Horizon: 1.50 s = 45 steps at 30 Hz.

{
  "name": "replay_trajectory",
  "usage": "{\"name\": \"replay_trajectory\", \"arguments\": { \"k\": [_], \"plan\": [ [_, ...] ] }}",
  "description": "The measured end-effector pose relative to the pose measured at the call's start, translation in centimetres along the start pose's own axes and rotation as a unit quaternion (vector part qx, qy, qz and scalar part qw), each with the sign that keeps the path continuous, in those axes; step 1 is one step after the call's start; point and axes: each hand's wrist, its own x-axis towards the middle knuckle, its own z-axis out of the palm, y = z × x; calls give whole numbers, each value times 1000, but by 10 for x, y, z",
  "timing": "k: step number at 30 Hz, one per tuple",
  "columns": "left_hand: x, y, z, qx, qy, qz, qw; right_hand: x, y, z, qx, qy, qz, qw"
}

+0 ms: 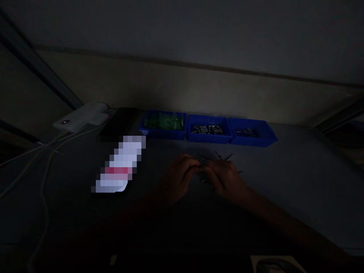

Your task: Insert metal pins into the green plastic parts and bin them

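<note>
In dim light, my left hand (179, 176) and my right hand (229, 178) meet at the middle of the table, fingertips pinched close together. Whatever lies between their fingers is too small and dark to make out. Thin metal pieces (218, 155), some pointed like rivets or pins, lie in a loose pile around and behind my right hand, which partly covers them. Beyond the hands, a blue bin (209, 139) holds short shiny metal cylinders (209, 129). To its right, another blue bin (256, 141) contains thin metal parts (246, 132).
A third blue bin (163, 134) at the left holds green-looking packets (170, 121). A lit phone (121, 163), its screen pixelated, lies left of my hands. Behind it are a dark box (119, 121) and a white power strip (82, 116); cables (45, 189) run down the left side.
</note>
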Motion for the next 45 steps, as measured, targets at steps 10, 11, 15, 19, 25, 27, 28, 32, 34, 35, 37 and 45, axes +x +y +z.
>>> {"name": "replay_trajectory", "arguments": {
  "k": [10,11,15,19,25,27,28,32,34,35,37,45],
  "plan": [
    [4,4,2,-17,18,-73,997,0,-3,0,-7,-25,41,999],
    [4,4,2,-22,19,-77,997,0,-3,0,-5,-26,46,999],
    [4,9,-2,-43,12,-76,996,-1,0,1,10,-5,66,998],
    [3,11,-3,-41,11,-69,997,-2,1,0,29,6,48,998],
    [1,13,-1,-40,16,-60,997,-2,-1,0,12,46,10,999],
    [1,14,-1,-36,18,-61,997,-1,-1,-1,-18,49,-1,999],
    [0,15,-1,-34,17,-62,997,-1,-1,-1,-31,47,-4,998],
    [-1,15,-1,-43,1,-65,997,-1,-2,-2,-35,38,-15,999],
    [-2,14,-1,-44,-5,-63,997,-2,-2,-2,-27,32,-18,999],
    [-3,13,-1,-41,-5,-62,997,-2,-2,-2,-24,29,-16,999],
    [-3,12,-1,-35,-9,-59,998,-3,-3,-2,-19,24,-8,1000],
    [3,12,-1,-26,2,-99,995,-1,1,-4,2,33,44,999]
  ]
}}
